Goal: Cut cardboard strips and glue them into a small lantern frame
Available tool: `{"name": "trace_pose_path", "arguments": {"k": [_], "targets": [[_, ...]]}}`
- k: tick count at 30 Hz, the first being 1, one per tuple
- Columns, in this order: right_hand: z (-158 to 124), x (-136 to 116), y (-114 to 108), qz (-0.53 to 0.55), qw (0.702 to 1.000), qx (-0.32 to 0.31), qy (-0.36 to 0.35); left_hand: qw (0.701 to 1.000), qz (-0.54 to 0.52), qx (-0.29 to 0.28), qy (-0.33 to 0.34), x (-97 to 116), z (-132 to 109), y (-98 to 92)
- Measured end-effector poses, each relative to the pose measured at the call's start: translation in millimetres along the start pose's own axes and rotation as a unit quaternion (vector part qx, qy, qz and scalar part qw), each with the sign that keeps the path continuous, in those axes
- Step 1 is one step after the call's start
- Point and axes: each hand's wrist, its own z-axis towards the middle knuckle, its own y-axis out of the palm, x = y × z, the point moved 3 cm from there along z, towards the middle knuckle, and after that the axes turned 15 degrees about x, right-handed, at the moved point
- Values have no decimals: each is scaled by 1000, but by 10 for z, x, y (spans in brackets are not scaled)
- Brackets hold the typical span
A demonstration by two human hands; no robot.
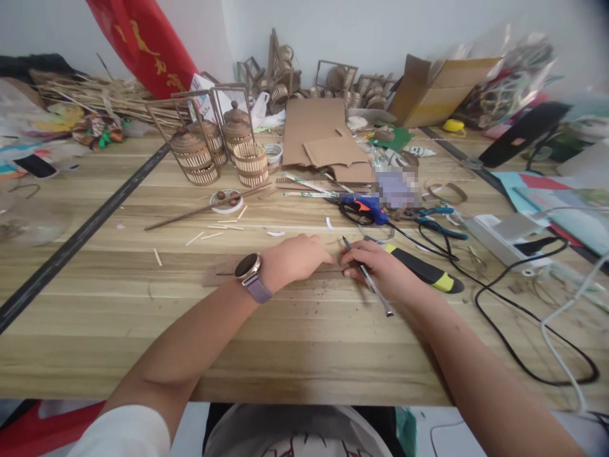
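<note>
My left hand [299, 257], with a watch [247, 266] on its wrist, lies low over the table with its fingers bent and pointing right. Under it a thin dark stick [224, 274] runs along a flat brown strip [212, 276]. The left fingers press on the stick; their undersides are hidden. Pinched in my right hand [373, 263] is a pen [375, 291], slanting with its dark tip up by the left fingertips. Just right of that hand lies a black and yellow utility knife [423, 270].
Small bamboo baskets [251, 166] and a white ring of tape [226, 202] stand at the back left. Cardboard sheets [316, 130] lie mid-back. A blue glue gun [364, 208], pliers [438, 222], a power strip [504, 241] and loose cables [480, 311] occupy the right side.
</note>
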Motion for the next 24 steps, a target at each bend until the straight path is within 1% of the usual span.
{"name": "trace_pose_path", "arguments": {"k": [3, 10, 24], "targets": [[0, 1, 6, 7, 1000, 0, 3, 1000, -1, 9, 11, -6, 4, 22], [8, -24, -3, 6, 1000, 0, 1, 1000, 0, 4, 13, -24, 6, 62], [21, -36, -22, 7, 1000, -9, 5, 1000, 1, -10, -3, -17, -1, 20]]}}
